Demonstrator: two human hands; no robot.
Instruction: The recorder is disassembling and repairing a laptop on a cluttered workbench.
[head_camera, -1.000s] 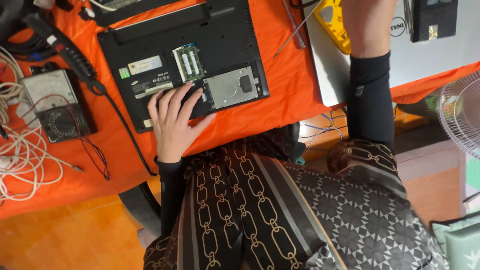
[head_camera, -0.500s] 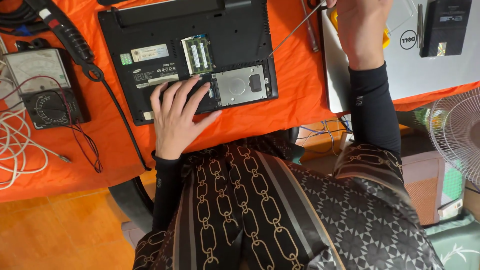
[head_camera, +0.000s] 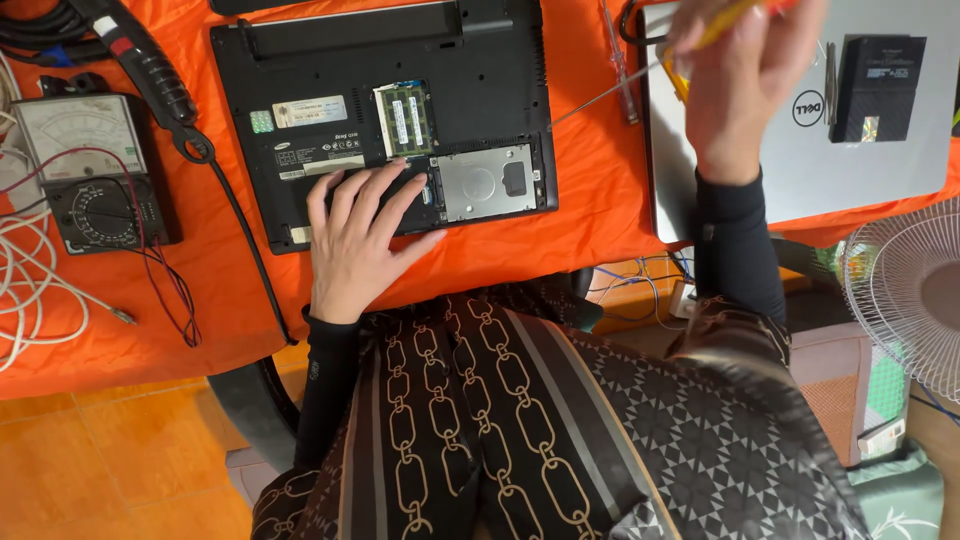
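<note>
While the black laptop (head_camera: 390, 110) lies base-up on the orange tabletop (head_camera: 230, 300), the left hand (head_camera: 355, 245) rests flat on it, fingers spread, and the raised right hand (head_camera: 745, 85) grips a yellow-handled screwdriver (head_camera: 640, 75).

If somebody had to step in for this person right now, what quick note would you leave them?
Left hand: flat on the upturned black laptop, fingers by the open bay, holding nothing.
Right hand: closed on a yellow-handled screwdriver, raised above the orange cloth, shaft pointing towards the laptop.
Things: the cover is already off, so the memory sticks and silver drive lie exposed. A meter sits to the left, a closed silver laptop to the right.
Left: the drive and memory are still seated; I can't tell which screws remain.
</note>
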